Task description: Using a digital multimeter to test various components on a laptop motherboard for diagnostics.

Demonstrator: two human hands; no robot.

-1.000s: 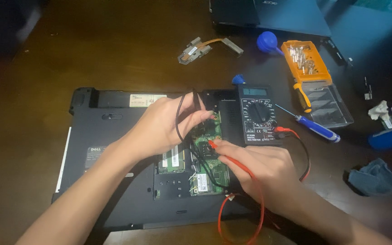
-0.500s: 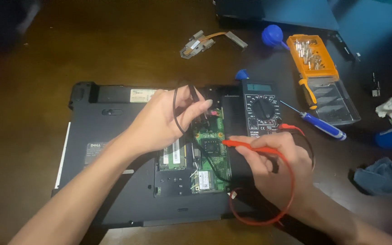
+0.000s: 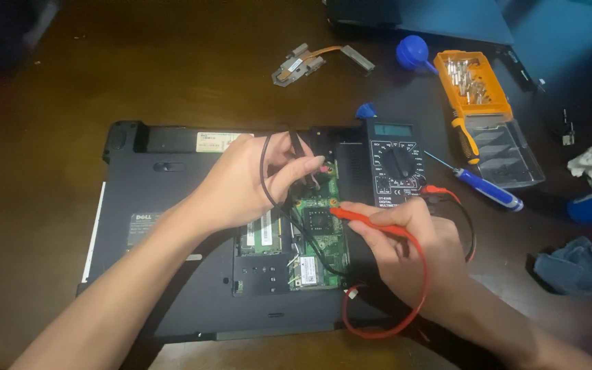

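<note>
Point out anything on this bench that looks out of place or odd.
The multimeter rests on the opened laptop itself, not the table. A copper heatsink lies loose beyond it. The red lead loops over the laptop's front edge. Nothing looks spilled or broken.
</note>
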